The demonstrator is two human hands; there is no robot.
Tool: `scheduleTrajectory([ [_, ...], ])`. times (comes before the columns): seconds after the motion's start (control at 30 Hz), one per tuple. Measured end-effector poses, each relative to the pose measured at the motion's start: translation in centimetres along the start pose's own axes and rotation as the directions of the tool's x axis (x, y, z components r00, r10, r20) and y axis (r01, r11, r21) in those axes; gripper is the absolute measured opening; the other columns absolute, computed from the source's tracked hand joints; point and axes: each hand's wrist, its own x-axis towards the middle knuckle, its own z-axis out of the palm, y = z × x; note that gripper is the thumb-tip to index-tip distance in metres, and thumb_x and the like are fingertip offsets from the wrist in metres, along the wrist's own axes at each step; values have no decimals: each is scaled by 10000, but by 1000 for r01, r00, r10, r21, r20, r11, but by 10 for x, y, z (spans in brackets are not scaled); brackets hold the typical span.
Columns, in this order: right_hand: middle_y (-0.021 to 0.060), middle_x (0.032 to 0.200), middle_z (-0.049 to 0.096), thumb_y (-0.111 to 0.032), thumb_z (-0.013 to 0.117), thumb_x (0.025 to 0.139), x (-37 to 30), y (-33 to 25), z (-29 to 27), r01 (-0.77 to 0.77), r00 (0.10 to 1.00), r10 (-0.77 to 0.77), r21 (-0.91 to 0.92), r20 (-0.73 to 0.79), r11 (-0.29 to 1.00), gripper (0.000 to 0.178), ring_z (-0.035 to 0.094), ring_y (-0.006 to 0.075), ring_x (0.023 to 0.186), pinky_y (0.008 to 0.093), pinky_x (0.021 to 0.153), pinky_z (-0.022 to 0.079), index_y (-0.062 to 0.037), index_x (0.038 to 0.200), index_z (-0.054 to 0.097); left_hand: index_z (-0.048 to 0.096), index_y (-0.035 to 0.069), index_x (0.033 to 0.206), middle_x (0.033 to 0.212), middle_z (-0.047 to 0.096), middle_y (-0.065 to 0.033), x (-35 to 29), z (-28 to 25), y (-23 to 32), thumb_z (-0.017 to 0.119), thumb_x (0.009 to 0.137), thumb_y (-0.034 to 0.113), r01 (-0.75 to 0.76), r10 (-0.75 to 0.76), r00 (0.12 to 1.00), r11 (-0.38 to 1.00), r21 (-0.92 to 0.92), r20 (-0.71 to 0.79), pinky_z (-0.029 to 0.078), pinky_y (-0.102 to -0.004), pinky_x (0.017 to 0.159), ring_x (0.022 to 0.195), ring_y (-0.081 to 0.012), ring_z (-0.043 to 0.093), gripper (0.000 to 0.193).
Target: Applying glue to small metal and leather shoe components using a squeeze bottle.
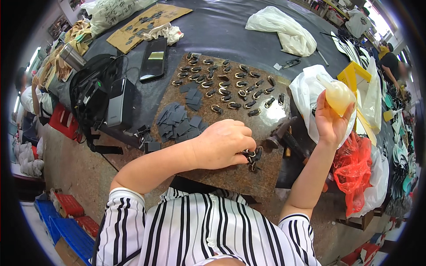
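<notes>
My left hand [224, 142] rests knuckles-up on the brown stone slab [230, 175] and pinches a small cluster of dark strap pieces with gold rings [252, 158] near the slab's front edge. My right hand [329, 119] is raised to the right and grips a soft yellowish squeeze bottle [338, 94], its nozzle pointing up and left. Rows of several finished looped pieces [230, 84] lie across the far half of the slab. A pile of flat grey leather cut-outs [179, 119] sits at the slab's left side.
A hammer [284, 135] lies on the slab's right edge. White and red plastic bags [355, 168] crowd the right. A black bag [91, 95], a power bank [119, 103] and a phone [154, 59] lie left. Cardboard [146, 24] is at the back. Other people sit at the far left and right.
</notes>
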Motion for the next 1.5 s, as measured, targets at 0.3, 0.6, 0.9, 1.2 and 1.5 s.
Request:
scheduleTrajectory([
  [0.3, 85, 1070, 466, -238, 547, 728, -2, 2, 2, 13, 1000, -13, -39, 9, 999, 377, 433, 247, 1004, 442, 836, 350, -94, 1058, 435, 546, 35, 764, 669, 509, -41, -2, 7, -10, 608, 635, 98, 175, -161, 984, 933, -315, 70, 413, -252, 551, 613, -152, 511, 156],
  [0.6, 72, 1072, 462, -190, 574, 711, -3, 4, 3, -21, 1000, 21, 2, -15, 1000, 384, 421, 230, 1011, 435, 861, 329, -106, 1060, 438, 505, -5, 877, 822, 559, -135, -5, 4, -28, 459, 777, 60, 208, -319, 899, -292, -933, 300, 472, -192, 562, 647, -117, 560, 129],
  [0.9, 61, 1073, 470, -226, 558, 724, -3, 12, 4, -31, 999, 28, -68, -34, 997, 378, 427, 229, 1009, 423, 844, 344, -110, 1063, 438, 511, -17, 865, 805, 555, -104, -7, 8, -37, 446, 799, 129, 31, -373, 885, -546, -837, 277, 490, -190, 586, 645, -113, 560, 173],
  [1.2, 63, 1068, 473, -217, 567, 718, -3, 13, 4, -38, 998, 34, -87, -45, 995, 379, 431, 231, 1006, 420, 839, 349, -112, 1060, 441, 491, -41, 946, 862, 545, -124, -7, 5, -32, 449, 794, 81, -15, -510, 830, -424, -906, 225, 488, -194, 634, 726, -136, 565, 200],
  [1.5, 68, 1069, 472, -224, 571, 715, -3, 13, 2, -29, 998, 23, -89, -59, 996, 389, 431, 234, 1008, 420, 843, 348, -112, 1063, 439, 502, -32, 938, 849, 555, -103, -10, 8, -38, 461, 793, 111, -42, -462, 869, -430, -902, 180, 488, -197, 628, 711, -125, 564, 208],
])
